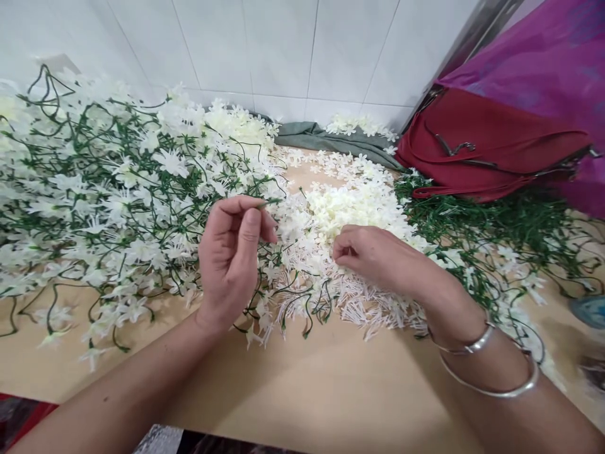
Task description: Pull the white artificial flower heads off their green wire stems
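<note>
My left hand (pixel 234 255) is raised above the tan table (pixel 302 391), thumb and fingers pinched on a thin green stem (pixel 265 203) from the tangle of white artificial flowers on green stems (pixel 108 195) at the left. My right hand (pixel 378 258), with two silver bangles (pixel 486 362) on its wrist, rests fingers-down on a heap of loose white flower heads (pixel 350 208) and small white plastic stamens (pixel 373 306); its fingertips are closed among them, and what they hold is hidden.
A red bag (pixel 486 148) and purple cloth (pixel 543 69) lie at the back right by the white tiled wall (pixel 283 50). A grey-green cloth (pixel 326 139) sits at the back. Bare green stems (pixel 501 227) spread at the right.
</note>
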`<state>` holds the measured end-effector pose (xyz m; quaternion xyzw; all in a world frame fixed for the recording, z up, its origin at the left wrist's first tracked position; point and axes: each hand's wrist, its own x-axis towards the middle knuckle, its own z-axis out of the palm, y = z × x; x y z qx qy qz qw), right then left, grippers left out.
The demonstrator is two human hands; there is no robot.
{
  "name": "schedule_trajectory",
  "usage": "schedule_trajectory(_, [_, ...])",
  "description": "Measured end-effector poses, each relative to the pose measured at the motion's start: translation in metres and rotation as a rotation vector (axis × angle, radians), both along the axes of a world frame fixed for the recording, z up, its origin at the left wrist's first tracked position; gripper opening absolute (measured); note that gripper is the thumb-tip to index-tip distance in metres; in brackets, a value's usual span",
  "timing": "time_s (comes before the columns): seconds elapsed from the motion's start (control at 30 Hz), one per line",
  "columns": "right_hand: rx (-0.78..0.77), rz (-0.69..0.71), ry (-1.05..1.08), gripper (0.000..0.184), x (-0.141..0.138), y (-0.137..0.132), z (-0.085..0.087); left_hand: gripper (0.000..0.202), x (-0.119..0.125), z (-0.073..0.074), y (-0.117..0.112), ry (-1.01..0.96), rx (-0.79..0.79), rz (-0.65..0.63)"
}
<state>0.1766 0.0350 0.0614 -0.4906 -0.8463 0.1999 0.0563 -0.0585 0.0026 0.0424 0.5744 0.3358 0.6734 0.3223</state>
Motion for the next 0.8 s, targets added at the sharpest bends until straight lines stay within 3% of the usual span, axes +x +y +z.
schedule_trajectory(0.13, [0.025, -0.014, 0.052, 0.009, 0.001, 0.001, 0.003, 0.011, 0.002, -0.002, -0.007, 0.126, -0.150, -0.212])
schedule_trajectory(0.23, [0.012, 0.006, -0.025, 0.007, 0.001, 0.001, 0.001, 0.011, 0.004, -0.005, -0.010, 0.131, -0.225, -0.279])
schedule_trajectory(0.3, [0.000, 0.024, -0.034, 0.009, 0.001, 0.001, -0.001, 0.014, 0.005, -0.007, -0.009, 0.121, -0.210, -0.271])
schedule_trajectory(0.4, [0.027, -0.023, 0.078, 0.008, 0.006, 0.004, 0.000, 0.017, 0.003, -0.010, -0.007, 0.145, -0.112, -0.156])
schedule_trajectory(0.57, [0.101, -0.086, 0.422, 0.012, 0.008, 0.004, 0.015, 0.021, 0.001, -0.011, -0.003, 0.451, 0.022, -0.001])
schedule_trajectory(0.67, [-0.013, -0.053, 0.564, 0.018, -0.001, -0.001, 0.020, 0.027, 0.004, -0.014, -0.001, 0.542, 0.054, -0.052])
schedule_trajectory(0.8, [-0.258, -0.111, 0.753, 0.025, -0.016, -0.005, 0.011, 0.021, 0.006, -0.019, 0.001, 0.541, 0.023, -0.125])
